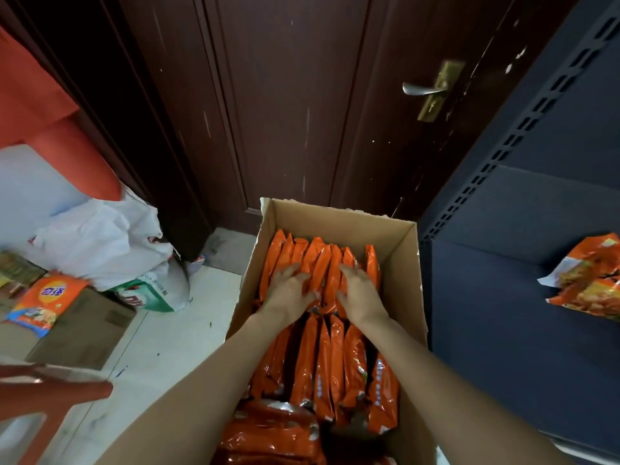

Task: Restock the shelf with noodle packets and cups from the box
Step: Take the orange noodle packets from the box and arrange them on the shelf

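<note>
An open cardboard box (339, 218) stands on the floor in front of me, packed with several orange noodle packets (322, 360) on edge in rows. Both my hands are inside it on the far row. My left hand (290, 290) lies with fingers spread over the packet tops. My right hand (360, 288) rests beside it, fingers pushed between packets. Whether either hand has closed on a packet cannot be made out. On the dark blue shelf (503, 297) to the right lie orange noodle packets (590, 286).
A dark wooden door (292, 105) with a metal handle (421, 88) stands right behind the box. At left are a white plastic bag (100, 239), an orange detergent bag (43, 300) on a flat carton (84, 330), and a red stool (33, 394).
</note>
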{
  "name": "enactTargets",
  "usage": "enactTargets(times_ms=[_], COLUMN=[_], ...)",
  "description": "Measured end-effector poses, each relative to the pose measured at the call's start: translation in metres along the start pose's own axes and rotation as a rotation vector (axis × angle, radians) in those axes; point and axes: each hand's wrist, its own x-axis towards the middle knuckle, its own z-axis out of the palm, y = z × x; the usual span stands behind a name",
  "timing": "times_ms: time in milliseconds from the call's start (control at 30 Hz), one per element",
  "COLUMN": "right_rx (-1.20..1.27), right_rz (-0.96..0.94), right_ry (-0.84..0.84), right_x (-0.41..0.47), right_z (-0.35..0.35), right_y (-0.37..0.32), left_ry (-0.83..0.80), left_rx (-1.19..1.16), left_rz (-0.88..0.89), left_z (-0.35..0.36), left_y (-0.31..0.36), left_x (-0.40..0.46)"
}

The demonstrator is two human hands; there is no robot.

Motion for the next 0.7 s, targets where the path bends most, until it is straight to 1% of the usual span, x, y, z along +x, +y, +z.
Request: enactTargets(times_ms=[167,233,300,433,533,600,700], right_rx=[-0.109,-0.123,-0.064,-0.185,-0.179,-0.164,-0.101], right_rz=[0.061,0.024,-0.011,0.059,0.107,0.118,0.051], right_ry=[-0.04,-0.004,0.047,0.102,0.088,0.082,0.109], right_x=[0.008,0.011,0.015,0.021,0.019,0.016,0.009], right_z=[0.007,0.004,0.002,-0.005,-0.013,-0.02,-0.031], right_y=[0.0,0.0,0.001,-0.007,-0.014,-0.015,-0.018], left_ry=[0.103,0.113,0.13,0.189,0.2,0.22,0.304], left_rx=[0.064,0.096,0.104,0.155,0.171,0.099,-0.074], left_rz=[0.009,0.008,-0.003,0.02,0.054,0.079,0.178], left_z=[0.006,0.008,0.011,0.015,0.014,0.013,0.002], left_y=[-0.003,0.0,0.002,0.002,0.004,0.004,0.008], left_x=[0.007,0.01,0.011,0.013,0.014,0.012,0.004])
